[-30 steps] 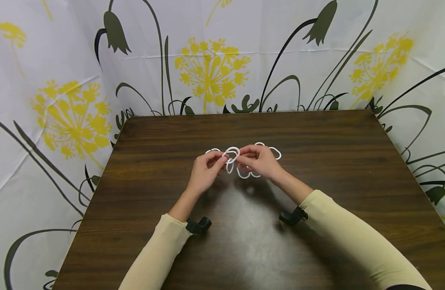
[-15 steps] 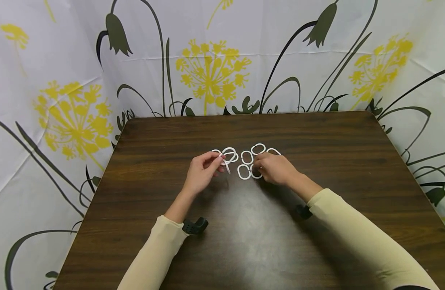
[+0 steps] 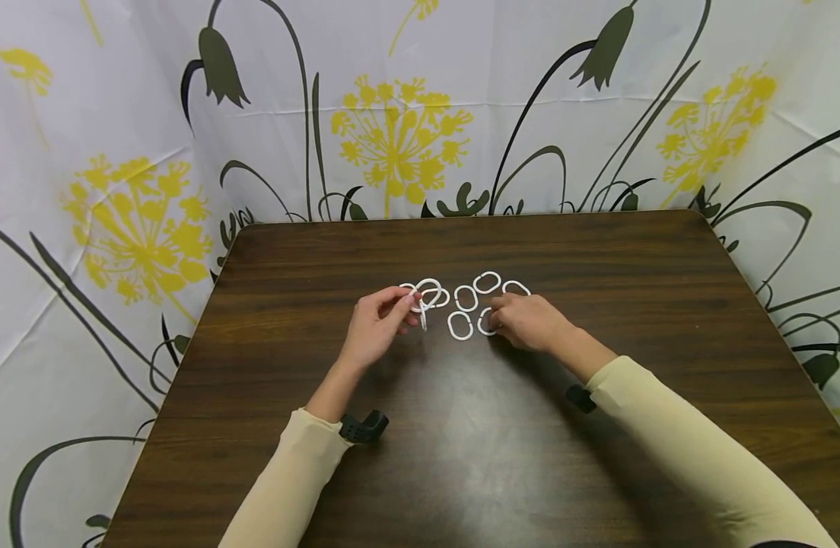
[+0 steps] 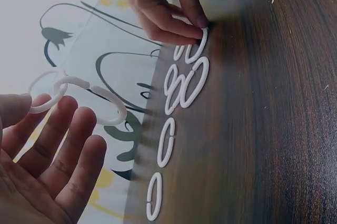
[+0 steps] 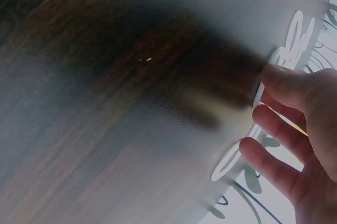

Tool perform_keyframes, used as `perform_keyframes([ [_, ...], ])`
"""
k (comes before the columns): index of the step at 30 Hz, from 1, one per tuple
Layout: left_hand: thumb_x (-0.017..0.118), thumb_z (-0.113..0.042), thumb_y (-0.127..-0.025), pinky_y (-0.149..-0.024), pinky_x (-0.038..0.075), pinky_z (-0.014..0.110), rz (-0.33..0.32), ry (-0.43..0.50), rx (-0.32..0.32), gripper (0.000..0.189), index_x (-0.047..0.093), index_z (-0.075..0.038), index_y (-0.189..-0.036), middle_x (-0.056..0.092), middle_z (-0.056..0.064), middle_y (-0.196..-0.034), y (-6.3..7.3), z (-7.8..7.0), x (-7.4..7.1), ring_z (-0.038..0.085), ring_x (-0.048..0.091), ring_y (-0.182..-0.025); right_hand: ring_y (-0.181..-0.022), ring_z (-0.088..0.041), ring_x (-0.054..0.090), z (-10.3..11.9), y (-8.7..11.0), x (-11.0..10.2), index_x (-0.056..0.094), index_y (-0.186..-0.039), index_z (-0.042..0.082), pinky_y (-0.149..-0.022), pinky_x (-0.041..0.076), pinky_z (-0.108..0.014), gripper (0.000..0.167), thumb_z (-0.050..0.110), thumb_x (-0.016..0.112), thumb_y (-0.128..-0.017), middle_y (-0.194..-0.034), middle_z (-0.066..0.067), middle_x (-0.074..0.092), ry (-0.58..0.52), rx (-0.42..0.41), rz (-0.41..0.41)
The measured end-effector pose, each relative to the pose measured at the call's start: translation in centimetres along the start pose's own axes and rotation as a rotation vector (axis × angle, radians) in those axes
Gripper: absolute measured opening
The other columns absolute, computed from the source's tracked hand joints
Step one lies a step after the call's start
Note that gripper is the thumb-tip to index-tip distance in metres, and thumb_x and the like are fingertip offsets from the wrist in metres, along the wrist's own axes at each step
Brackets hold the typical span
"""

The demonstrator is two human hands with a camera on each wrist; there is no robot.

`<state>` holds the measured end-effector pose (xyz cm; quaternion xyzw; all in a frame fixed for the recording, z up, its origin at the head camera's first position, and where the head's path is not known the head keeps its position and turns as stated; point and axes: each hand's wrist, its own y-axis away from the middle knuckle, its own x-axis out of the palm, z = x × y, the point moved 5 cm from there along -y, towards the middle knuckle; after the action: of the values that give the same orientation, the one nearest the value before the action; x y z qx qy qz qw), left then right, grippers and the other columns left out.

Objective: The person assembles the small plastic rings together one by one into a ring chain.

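Note:
My left hand (image 3: 379,320) is raised above the table, pinching a white oval split ring (image 4: 36,109) between thumb and fingertip; the other fingers are spread. A second white ring (image 4: 79,81) hangs linked through it, with a small gap in its side. Lower and to the right, my right hand (image 3: 529,323) is at the table surface. Its thumb and fingers pinch the edge of another white ring (image 3: 481,321), which they partly cover. Around that hand lie several loose white rings, among them a far ring (image 3: 488,273) and a near one (image 3: 450,327).
Two more rings lie behind my left hand, a lower ring (image 4: 161,153) and a lowest ring (image 4: 149,208) in the left wrist view. A dark wood-grain table (image 3: 461,457) is under everything. A white curtain (image 3: 269,137) with printed flowers stands behind its far edge.
My right hand has left the linked rings beside my left hand, moved right and down to the loose rings, and now pinches one. My left hand has drifted slightly left, still holding its ring.

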<state>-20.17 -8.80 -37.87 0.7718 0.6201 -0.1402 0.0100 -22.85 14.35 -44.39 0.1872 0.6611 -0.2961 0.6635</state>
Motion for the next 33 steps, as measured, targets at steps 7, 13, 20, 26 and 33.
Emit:
perform_keyframes([
  [7, 0.058, -0.002, -0.098, -0.063, 0.055, 0.051, -0.013, -0.006, 0.023, 0.021, 0.066, 0.014, -0.109, 0.067, 0.029, -0.096, 0.0, -0.1, -0.2, 0.049, 0.064, -0.079, -0.082, -0.018, 0.062, -0.3, 0.1, -0.1, 0.072, -0.090, 0.018, -0.062, 0.053, -0.038, 0.006, 0.013, 0.073, -0.087, -0.089, 0.003, 0.062, -0.064, 0.042, 0.019],
  [13, 0.059, -0.002, -0.097, -0.060, 0.056, 0.039, -0.025, -0.025, 0.045, 0.020, 0.067, 0.014, -0.108, 0.066, 0.032, -0.089, 0.0, -0.3, -0.3, 0.047, 0.065, -0.076, -0.079, -0.013, 0.062, -0.8, 0.0, -1.3, 0.068, -0.094, 0.015, -0.069, 0.052, -0.038, 0.003, 0.014, 0.066, -0.093, -0.088, 0.006, 0.066, -0.182, 0.124, -0.026],
  [20, 0.062, -0.003, -0.096, -0.063, 0.055, 0.052, -0.028, -0.035, 0.043, 0.020, 0.068, 0.012, -0.108, 0.067, 0.030, -0.087, 0.0, 0.2, -0.8, 0.032, 0.067, -0.071, -0.079, -0.012, 0.060, -0.9, -0.8, -3.6, 0.070, -0.107, 0.009, -0.071, 0.051, -0.033, 0.014, 0.012, 0.064, -0.094, -0.094, 0.003, 0.067, -0.373, 0.163, -0.134],
  [26, 0.063, -0.008, -0.096, -0.058, 0.055, 0.036, -0.033, -0.039, 0.058, 0.021, 0.069, 0.009, -0.108, 0.067, 0.029, -0.088, -0.7, 2.9, -1.1, 0.018, 0.067, -0.069, -0.078, -0.010, 0.059, -0.3, -1.9, -5.7, 0.072, -0.104, 0.008, -0.066, 0.050, -0.030, 0.012, 0.009, 0.068, -0.093, -0.091, 0.003, 0.065, -0.556, 0.119, -0.282],
  [33, 0.065, -0.014, -0.096, -0.059, 0.056, 0.039, -0.036, -0.046, 0.053, 0.022, 0.071, 0.005, -0.105, 0.071, 0.020, -0.087, -0.7, 3.4, -1.1, 0.044, 0.066, -0.077, -0.073, -0.015, 0.059, 0.8, -3.2, -7.5, 0.073, -0.101, 0.006, -0.063, 0.051, -0.027, 0.011, 0.005, 0.068, -0.092, -0.089, -0.001, 0.066, -0.794, 0.110, -0.403],
])
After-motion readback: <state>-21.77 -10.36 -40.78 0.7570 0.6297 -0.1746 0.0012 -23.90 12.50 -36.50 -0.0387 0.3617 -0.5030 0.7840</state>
